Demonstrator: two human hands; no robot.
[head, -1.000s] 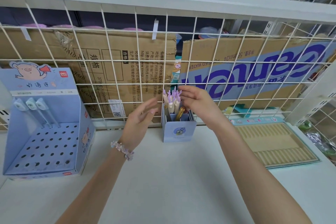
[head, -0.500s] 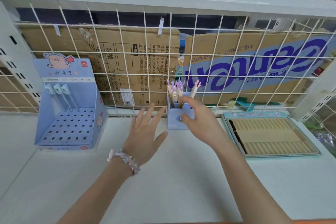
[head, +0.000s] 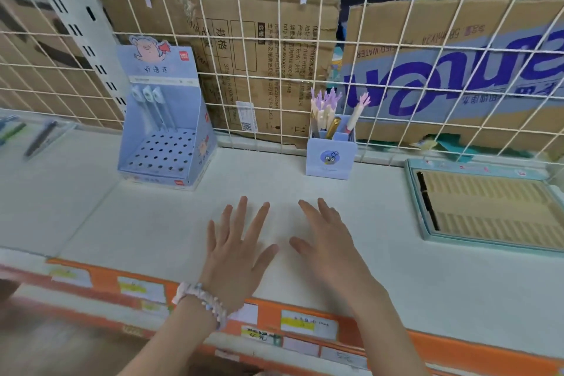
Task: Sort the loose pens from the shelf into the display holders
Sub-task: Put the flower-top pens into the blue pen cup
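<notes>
Plastic pens point(head: 327, 111) in the middle cup point(head: 331, 156) look light and thin, best pinched mid-stem, while left hand point(head: 236, 256) and right hand point(head: 331, 249) spread wide, holding nothing.

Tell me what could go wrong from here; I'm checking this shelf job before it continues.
1. The small pen cup is crowded, and one pink-topped pen leans out to the right; pushing more in might tip pens or cup.
2. Both hands, left and right, are empty, while loose pens lie far left, so a stretch past the perforated display stand could knock it.
</notes>
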